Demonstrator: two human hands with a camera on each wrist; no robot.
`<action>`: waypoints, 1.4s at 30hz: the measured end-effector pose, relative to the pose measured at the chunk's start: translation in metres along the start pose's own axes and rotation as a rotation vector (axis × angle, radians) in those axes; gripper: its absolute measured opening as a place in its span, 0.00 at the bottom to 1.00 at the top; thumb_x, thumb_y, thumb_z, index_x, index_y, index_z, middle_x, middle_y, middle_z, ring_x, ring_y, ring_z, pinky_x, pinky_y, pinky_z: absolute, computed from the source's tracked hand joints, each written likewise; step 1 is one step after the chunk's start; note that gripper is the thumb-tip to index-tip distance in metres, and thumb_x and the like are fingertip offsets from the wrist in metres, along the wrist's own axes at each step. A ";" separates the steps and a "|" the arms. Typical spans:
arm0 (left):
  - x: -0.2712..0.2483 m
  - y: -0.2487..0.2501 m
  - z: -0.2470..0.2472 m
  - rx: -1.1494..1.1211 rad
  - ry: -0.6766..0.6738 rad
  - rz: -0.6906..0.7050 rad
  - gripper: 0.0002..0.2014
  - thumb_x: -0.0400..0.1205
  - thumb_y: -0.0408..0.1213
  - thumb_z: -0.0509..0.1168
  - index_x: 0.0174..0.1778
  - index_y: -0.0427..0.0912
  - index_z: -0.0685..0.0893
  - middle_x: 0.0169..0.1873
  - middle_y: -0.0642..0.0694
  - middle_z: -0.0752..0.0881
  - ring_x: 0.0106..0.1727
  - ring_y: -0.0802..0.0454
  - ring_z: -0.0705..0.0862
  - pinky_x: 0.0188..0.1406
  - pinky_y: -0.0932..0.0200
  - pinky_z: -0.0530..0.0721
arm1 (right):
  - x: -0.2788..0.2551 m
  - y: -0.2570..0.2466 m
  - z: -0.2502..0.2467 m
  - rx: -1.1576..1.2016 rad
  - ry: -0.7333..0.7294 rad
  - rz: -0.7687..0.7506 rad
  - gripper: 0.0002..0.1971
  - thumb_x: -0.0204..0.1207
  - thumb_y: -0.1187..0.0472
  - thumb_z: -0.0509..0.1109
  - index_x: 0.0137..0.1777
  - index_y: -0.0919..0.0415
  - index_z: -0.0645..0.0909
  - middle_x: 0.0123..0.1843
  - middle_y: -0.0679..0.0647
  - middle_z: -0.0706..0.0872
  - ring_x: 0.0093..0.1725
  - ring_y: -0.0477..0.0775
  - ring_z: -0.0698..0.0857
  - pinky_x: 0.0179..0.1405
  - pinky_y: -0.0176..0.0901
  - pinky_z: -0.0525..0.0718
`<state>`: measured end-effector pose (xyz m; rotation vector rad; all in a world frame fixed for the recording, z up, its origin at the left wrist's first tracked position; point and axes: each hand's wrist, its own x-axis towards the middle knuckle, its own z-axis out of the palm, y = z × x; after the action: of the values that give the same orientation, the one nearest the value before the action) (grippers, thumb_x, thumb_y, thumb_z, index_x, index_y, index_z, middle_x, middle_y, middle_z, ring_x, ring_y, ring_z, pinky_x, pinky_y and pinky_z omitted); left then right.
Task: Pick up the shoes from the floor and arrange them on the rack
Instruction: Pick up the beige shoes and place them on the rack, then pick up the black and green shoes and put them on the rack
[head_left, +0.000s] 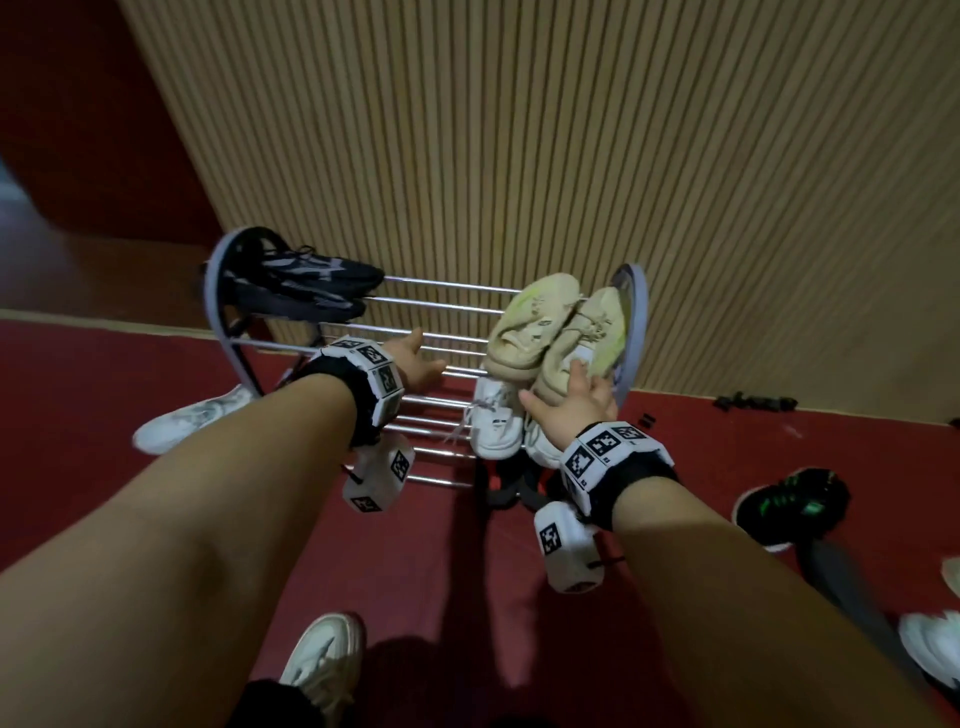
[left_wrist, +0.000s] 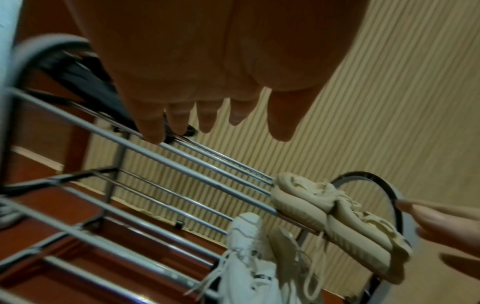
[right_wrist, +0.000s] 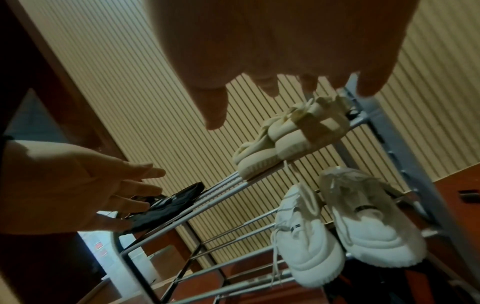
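Now | right hand (head_left: 569, 410), fingers spread, at beige pair's (head_left: 556, 332) heels, frame centre-right, likely squaring it | left hand (head_left: 418, 364) spread, empty, over rack (head_left: 436, 283) bars.

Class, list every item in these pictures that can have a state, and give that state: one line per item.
beige shoes: paired on the top tier, right end
black shoes: on the top tier, left end
white shoes: side by side on the tier below
black-and-green shoe: on the floor
rack: upright, middle of the top tier bare
left hand: open, holding nothing
right hand: open, at the beige shoes' heels
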<state>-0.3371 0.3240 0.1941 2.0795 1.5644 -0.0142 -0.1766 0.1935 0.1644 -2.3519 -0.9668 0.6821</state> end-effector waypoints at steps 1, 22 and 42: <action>-0.008 -0.012 -0.004 -0.007 0.013 -0.019 0.37 0.82 0.55 0.58 0.83 0.47 0.50 0.80 0.41 0.62 0.79 0.40 0.63 0.78 0.46 0.63 | -0.006 -0.005 0.003 -0.016 0.021 -0.017 0.44 0.75 0.37 0.64 0.83 0.47 0.44 0.85 0.55 0.42 0.83 0.62 0.42 0.80 0.57 0.49; -0.048 -0.399 -0.048 -0.111 0.081 -0.433 0.41 0.80 0.54 0.64 0.83 0.45 0.49 0.79 0.37 0.64 0.77 0.38 0.67 0.72 0.49 0.69 | -0.087 -0.160 0.261 -0.339 -0.282 -0.242 0.43 0.75 0.38 0.65 0.83 0.46 0.45 0.85 0.53 0.38 0.83 0.59 0.35 0.80 0.61 0.47; 0.021 -0.601 0.048 -0.135 -0.352 -0.485 0.45 0.76 0.44 0.72 0.81 0.38 0.51 0.78 0.37 0.66 0.76 0.39 0.69 0.69 0.49 0.72 | -0.085 -0.202 0.467 -0.670 -0.441 -0.252 0.39 0.76 0.42 0.65 0.83 0.44 0.48 0.85 0.54 0.46 0.84 0.59 0.43 0.80 0.55 0.48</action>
<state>-0.8538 0.4347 -0.0970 1.4579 1.7428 -0.4133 -0.6144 0.3763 -0.0392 -2.5934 -1.8957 0.8969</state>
